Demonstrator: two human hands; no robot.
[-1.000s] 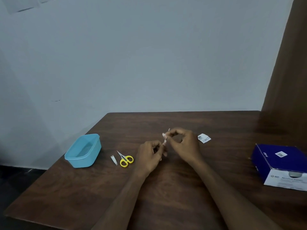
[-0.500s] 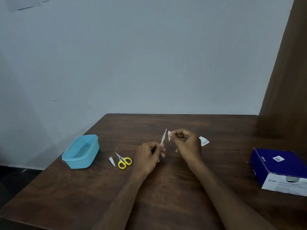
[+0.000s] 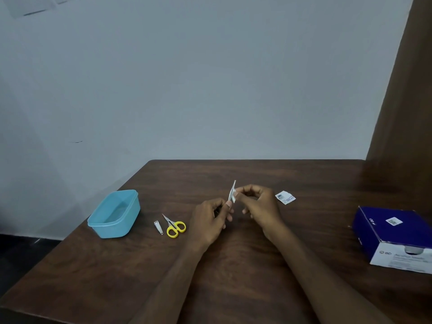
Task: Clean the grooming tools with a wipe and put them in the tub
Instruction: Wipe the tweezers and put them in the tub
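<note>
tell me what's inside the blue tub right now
Nothing shows inside the blue tub: its visible floor is bare. The near wall hides the front strip of the floor. The nail clipper and yellow scissors lie outside it on the table.

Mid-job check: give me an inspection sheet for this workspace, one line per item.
Surface: dark wood table.
Job's things: thin metal tool held upright over the table; wipe against it; clipper and scissors lying beside the tub, which holds no tools.
Clutter: torn sachet; blue box at right.
Hands: left hand grips the tool; right hand pinches the wipe.
Cables: nothing seen.
Surroundings: pale wall; brown panel at right.
</note>
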